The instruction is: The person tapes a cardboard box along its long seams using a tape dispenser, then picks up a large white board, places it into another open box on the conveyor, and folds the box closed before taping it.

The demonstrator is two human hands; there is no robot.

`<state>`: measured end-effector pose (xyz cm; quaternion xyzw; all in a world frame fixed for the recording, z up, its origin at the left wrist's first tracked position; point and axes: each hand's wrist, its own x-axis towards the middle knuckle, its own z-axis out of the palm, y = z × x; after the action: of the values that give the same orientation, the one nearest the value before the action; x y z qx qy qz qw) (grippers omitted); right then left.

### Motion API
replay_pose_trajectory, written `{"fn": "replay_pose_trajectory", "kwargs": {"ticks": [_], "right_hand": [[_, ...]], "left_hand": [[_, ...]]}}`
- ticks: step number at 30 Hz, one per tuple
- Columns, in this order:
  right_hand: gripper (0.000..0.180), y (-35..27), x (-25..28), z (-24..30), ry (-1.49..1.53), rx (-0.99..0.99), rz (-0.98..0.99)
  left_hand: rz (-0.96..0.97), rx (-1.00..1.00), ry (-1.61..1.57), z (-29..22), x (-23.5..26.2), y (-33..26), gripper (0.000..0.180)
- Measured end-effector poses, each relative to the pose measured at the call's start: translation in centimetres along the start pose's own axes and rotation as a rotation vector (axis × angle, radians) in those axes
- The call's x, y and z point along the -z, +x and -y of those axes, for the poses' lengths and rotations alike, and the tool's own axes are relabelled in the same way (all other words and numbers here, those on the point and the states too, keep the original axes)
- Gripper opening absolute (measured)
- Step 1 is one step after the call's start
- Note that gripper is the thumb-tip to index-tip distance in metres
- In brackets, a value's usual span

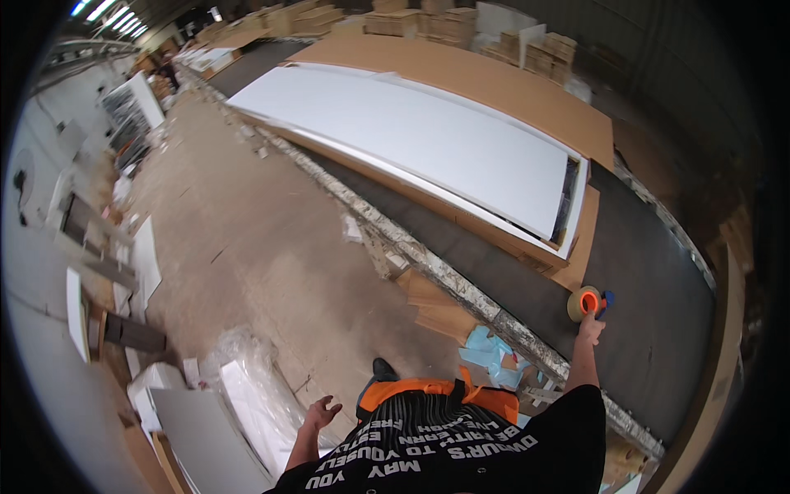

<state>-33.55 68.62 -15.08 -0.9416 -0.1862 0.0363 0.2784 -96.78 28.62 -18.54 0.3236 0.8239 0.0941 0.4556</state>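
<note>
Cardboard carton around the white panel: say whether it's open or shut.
The cardboard carton is open: its flap lies spread beyond the white panel, whose top is uncovered.

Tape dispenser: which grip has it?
The right grip, over the dark worktop, holds the tape dispenser; the left grip is empty, fingers loosely parted.

Panel (411,140) in carton (461,58), carton on table (658,255), tape dispenser (578,304) in right hand (591,331) over table, near carton's near end, stacks (395,23) behind carton, floor (247,255) left of table, plastic sheeting (240,350) left of left hand (319,413)
</note>
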Motion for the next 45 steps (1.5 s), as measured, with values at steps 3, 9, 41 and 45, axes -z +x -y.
{"fn": "replay_pose_trajectory", "kwargs": {"ticks": [3,9,41,45], "right_hand": [[0.06,-4.4,2.5,4.8,-0.085,0.393,-0.335],[0.055,-8.4,6.7,13.8,0.265,1.176,-0.105],[0.035,-85.9,9.8,-2.2,0.121,3.187,2.085],[0.034,-92.1,13.9,-12.2,-0.185,3.306,2.15]], "left_hand": [[-0.021,-0.115,0.127,0.5,4.5,5.8,0.075],[-0.15,-0.27,0.053,-9.7,11.3,9.9,0.065],[-1.154,1.475,-1.88,-1.2,-37.9,-22.6,0.046],[-1.488,1.609,-1.928,-2.0,-37.2,-25.2,0.05]]}}
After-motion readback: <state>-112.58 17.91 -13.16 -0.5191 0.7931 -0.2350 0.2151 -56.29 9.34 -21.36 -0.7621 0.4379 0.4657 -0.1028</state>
